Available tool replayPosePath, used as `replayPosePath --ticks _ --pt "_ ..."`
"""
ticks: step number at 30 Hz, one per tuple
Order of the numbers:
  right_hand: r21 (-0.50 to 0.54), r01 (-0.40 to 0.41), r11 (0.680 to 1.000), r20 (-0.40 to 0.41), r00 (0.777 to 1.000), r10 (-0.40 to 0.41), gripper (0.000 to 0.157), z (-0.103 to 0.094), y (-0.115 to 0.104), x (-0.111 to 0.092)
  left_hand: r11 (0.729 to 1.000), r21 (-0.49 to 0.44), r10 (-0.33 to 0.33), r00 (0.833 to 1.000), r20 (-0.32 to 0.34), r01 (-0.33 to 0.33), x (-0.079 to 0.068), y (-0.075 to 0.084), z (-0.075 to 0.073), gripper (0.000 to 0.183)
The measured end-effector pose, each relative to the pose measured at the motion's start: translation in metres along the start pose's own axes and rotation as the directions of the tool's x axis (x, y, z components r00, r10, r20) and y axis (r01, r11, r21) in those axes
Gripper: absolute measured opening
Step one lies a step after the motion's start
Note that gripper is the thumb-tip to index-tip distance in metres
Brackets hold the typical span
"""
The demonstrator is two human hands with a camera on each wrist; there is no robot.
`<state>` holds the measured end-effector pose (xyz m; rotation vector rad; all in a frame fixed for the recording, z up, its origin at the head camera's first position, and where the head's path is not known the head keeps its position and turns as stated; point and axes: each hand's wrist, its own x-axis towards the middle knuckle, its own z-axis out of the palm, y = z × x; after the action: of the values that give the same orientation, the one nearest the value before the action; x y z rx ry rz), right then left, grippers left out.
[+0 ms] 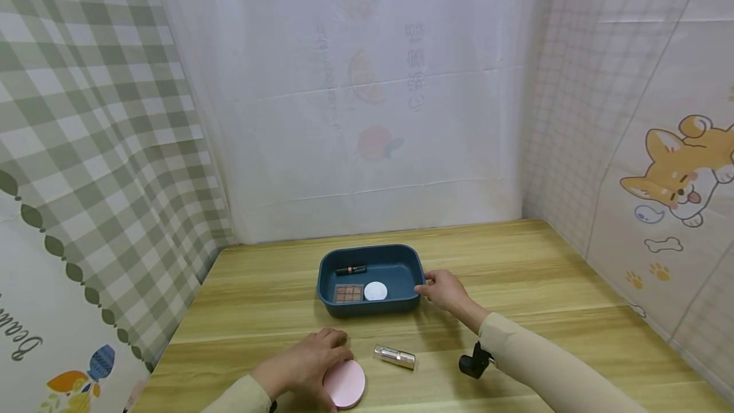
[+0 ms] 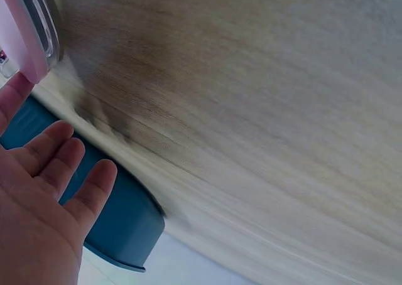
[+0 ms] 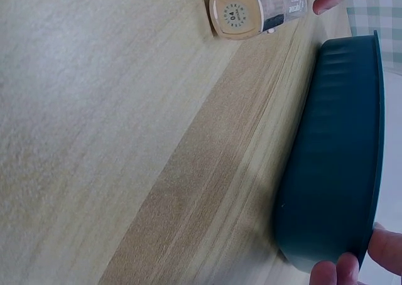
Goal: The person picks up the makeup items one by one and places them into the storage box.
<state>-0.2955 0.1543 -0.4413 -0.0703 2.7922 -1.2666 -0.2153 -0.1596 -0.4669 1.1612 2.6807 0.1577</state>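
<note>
My left hand [image 1: 312, 362] holds a round pink compact [image 1: 345, 384] by its edge, low in the head view. A clear rim shows along the compact's side in the left wrist view, where one fingertip touches it and the other fingers are spread. With the thumb and fingers of my right hand [image 1: 447, 290], I grip the right end of a dark blue plastic bin [image 1: 369, 308]. Inside the bin lie a dark lipstick-like tube [image 1: 351, 269], a brown palette with square pans [image 1: 348, 293] and a white disc [image 1: 375, 290].
A foundation bottle [image 1: 394, 357] with a clear cap lies on its side between the hands, in front of the bin; its base [image 3: 235, 15] reads 04. The wood-grain table [image 1: 493, 260] meets hanging cloths [image 1: 367, 94] at the back and sides.
</note>
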Motion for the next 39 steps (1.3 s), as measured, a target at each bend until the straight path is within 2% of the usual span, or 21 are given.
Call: replayPosePath --ticks 7,13,19,23,31,39 --pt "0.0 0.004 1.0 -0.002 1.0 -0.004 0.04 0.0 0.0 0.001 1.0 0.0 0.002 0.998 -0.056 -0.002 0.001 0.002 0.003 0.075" --pt "-0.006 0.007 1.0 0.001 1.0 -0.007 0.04 0.0 0.001 0.0 1.0 -0.005 -0.006 0.997 -0.083 0.006 0.004 0.001 -0.004 0.075" --pt "-0.011 0.011 1.0 0.0 1.0 -0.011 0.039 -0.001 0.0 -0.001 1.0 0.012 0.003 0.991 -0.135 -0.001 0.01 0.0 -0.016 0.076" --pt "-0.004 0.008 1.0 0.003 1.0 -0.008 0.04 -0.001 -0.001 -0.001 1.0 -0.009 -0.01 0.986 -0.167 0.008 0.014 0.0 -0.026 0.073" --pt "-0.012 0.007 1.0 0.007 1.0 -0.007 0.046 -0.002 0.0 -0.001 1.0 -0.022 -0.025 0.978 -0.207 0.021 0.023 -0.003 -0.049 0.07" --pt "-0.026 -0.002 1.0 0.011 1.0 0.002 0.049 -0.002 -0.001 -0.001 0.999 -0.048 -0.028 0.971 -0.238 0.017 0.035 -0.011 -0.063 0.073"
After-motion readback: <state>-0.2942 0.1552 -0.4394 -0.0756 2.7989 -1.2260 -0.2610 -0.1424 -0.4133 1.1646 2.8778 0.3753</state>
